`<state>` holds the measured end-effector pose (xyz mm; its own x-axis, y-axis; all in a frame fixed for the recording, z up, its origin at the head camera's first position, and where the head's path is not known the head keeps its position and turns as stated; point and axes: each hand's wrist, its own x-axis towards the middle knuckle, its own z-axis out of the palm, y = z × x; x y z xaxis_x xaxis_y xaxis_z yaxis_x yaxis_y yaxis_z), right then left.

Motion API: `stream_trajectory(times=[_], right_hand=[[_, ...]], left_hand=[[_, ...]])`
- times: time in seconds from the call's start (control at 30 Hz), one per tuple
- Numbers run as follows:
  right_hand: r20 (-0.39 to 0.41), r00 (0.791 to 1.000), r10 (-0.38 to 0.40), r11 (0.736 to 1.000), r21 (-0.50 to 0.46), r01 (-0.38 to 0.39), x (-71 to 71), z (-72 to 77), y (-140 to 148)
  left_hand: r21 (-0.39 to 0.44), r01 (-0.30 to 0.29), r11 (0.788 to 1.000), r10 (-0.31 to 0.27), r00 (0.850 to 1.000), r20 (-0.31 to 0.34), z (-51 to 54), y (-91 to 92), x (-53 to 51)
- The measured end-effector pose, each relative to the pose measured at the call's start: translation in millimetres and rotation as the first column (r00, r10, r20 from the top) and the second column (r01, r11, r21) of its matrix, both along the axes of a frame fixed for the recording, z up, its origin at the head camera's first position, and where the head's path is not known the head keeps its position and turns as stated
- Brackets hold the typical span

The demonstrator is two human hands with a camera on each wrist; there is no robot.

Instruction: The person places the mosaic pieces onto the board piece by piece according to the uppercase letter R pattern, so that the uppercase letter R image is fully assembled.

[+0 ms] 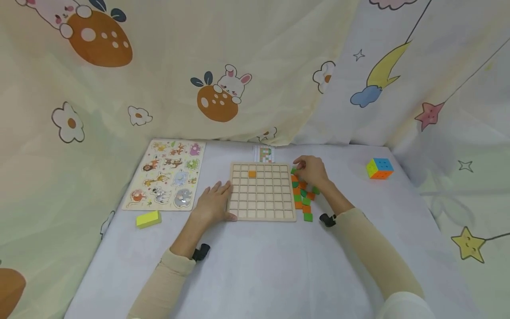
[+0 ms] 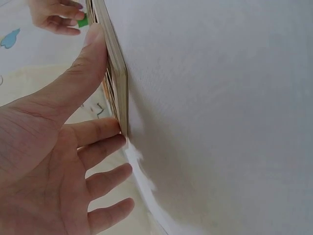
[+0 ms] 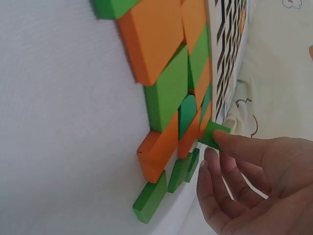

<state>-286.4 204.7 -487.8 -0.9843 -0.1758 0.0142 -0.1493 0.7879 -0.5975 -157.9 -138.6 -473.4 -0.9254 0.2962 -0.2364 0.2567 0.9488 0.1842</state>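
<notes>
A wooden grid board lies flat, with one orange square tile in a cell of its upper part. My left hand rests against the board's left edge; in the left wrist view its thumb lies along the frame and the fingers are spread. By the board's upper right corner, my right hand pinches a green tile between thumb and fingertips. Beside the board's right edge lie several loose orange tiles and green tiles, including darker green rounded ones.
A small pattern card lies behind the board. To the left are an animal puzzle board and a yellow block. A colourful puzzle cube sits far right on the white cloth. Printed curtains hang along the back.
</notes>
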Motion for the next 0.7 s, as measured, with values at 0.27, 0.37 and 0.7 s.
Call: stream_trajectory(times=[0.27, 0.37, 0.7], right_hand=[[-0.035, 0.999, -0.005, 0.997, -0.073, 0.002, 0.9, 6.7, -6], [-0.058, 0.998, 0.024, 0.993, -0.116, -0.03, 0.4, 10.8, -10], [-0.043, 0.993, 0.112, 0.966, -0.228, -0.119, -1.9, 13.8, -32]], left_hand=[[-0.005, 0.007, 1.0, -0.007, 1.0, -0.008, -0.4, -0.9, 0.2], [-0.01, 0.008, 1.0, -0.008, 1.0, -0.011, 0.6, -0.8, -0.2], [-0.004, 0.011, 1.0, -0.011, 1.0, -0.012, 4.2, 0.8, 1.3]])
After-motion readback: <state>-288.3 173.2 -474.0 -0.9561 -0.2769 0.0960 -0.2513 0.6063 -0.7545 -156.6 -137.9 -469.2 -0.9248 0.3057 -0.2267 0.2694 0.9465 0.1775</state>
